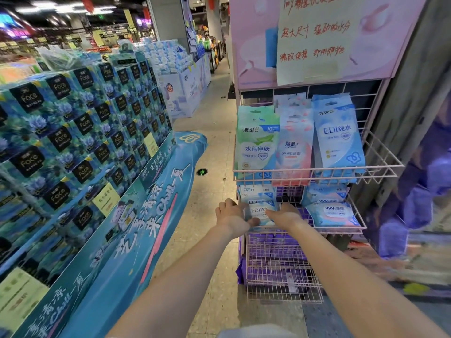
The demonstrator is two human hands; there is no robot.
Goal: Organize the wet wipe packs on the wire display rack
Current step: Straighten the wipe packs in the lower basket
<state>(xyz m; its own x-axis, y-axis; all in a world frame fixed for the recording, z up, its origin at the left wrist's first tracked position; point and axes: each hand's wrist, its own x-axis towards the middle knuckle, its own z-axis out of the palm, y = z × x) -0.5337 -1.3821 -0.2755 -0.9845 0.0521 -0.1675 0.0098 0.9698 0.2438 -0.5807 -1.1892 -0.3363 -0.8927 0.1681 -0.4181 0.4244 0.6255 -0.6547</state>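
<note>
A pink wire display rack (380, 167) stands ahead on the right. Its top basket holds upright wipe packs: green (256, 145), pink (294, 147) and blue EDI (338, 137). On the left of the middle basket lies a stack of white-blue EDI packs (257, 193). My left hand (231, 215) and my right hand (285, 215) grip the front EDI pack (258, 212) from both sides. White 99.9% packs (332, 212) lie on the right of that basket. The lowest basket (280, 272) holds purple packs.
A tall stack of blue Face tissue boxes (73, 132) on a blue display base (156, 206) fills the left. A tiled aisle (214, 132) runs between it and the rack. A pink sign with handwritten paper (314, 37) tops the rack. Purple goods (419, 186) sit at the right.
</note>
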